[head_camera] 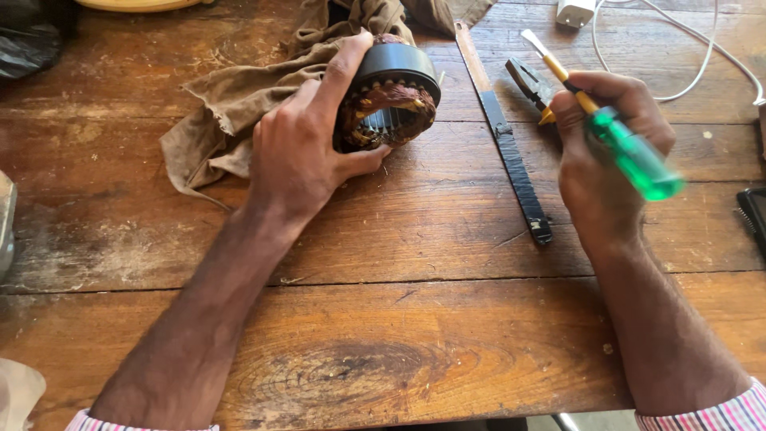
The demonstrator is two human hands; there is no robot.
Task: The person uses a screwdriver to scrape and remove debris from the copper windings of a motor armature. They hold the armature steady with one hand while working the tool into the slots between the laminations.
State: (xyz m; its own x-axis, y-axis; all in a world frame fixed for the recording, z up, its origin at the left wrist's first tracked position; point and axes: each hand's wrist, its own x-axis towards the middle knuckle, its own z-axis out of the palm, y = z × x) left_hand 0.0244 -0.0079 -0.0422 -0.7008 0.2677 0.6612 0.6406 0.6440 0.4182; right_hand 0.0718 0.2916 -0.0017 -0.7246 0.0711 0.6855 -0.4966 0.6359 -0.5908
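Copper-wound stator (388,97), tilted open-face toward the person, is gripped by the left hand (307,148); right hand (600,152), well apart, clasps a screwdriver (614,132) pointing away up-left.

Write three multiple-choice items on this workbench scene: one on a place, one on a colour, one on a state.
1. Where does the long dark flat metal strip lie?
A. between the two hands
B. under the brown cloth
C. inside the winding

2. What colour is the translucent handle of the screwdriver?
A. red
B. green
C. black

3. How is the round black-cased copper motor winding held?
A. lying untouched
B. gripped on its edge by the left hand
C. hanging off the wooden table

Answers: 1 A, the strip lies on bare wood between them. 2 B, green shows in the right hand. 3 B, fingers wrap its casing.
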